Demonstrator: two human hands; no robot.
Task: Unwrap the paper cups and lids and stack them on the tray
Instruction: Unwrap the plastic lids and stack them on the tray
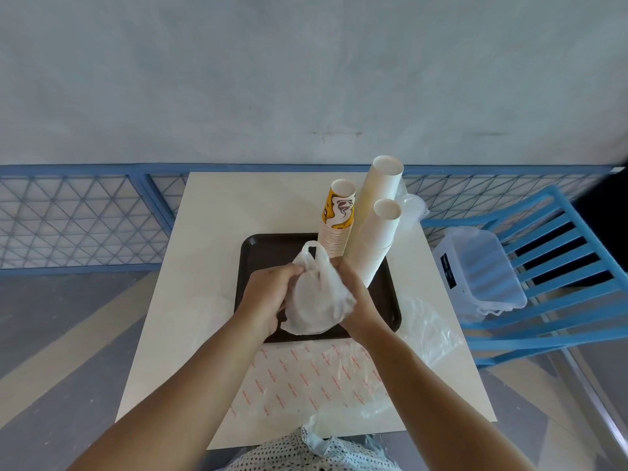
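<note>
The white bag (316, 300) is in the middle of the frame, just above the tray (253, 253). Something round is inside, maybe lids, but the plastic hides it. The left hand (268, 297) curls its fingers round the bag's left side. The right hand (355, 294) grips the right side with bent fingers. Three cup stacks (377, 205) stand on the tray's far right. Loose wrappers (316, 379) lie lower down on the table (210, 232). A clear box (475, 266) rests on the blue chair (577, 220) at the right.

Single head-worn wide-angle view. Faces forward and steeply down, close above square cream-topped table (204, 239) at lower centre; dark brown rectangular tray (258, 253) mid-frame; pale grey wall (306, 79) across upper part.
</note>
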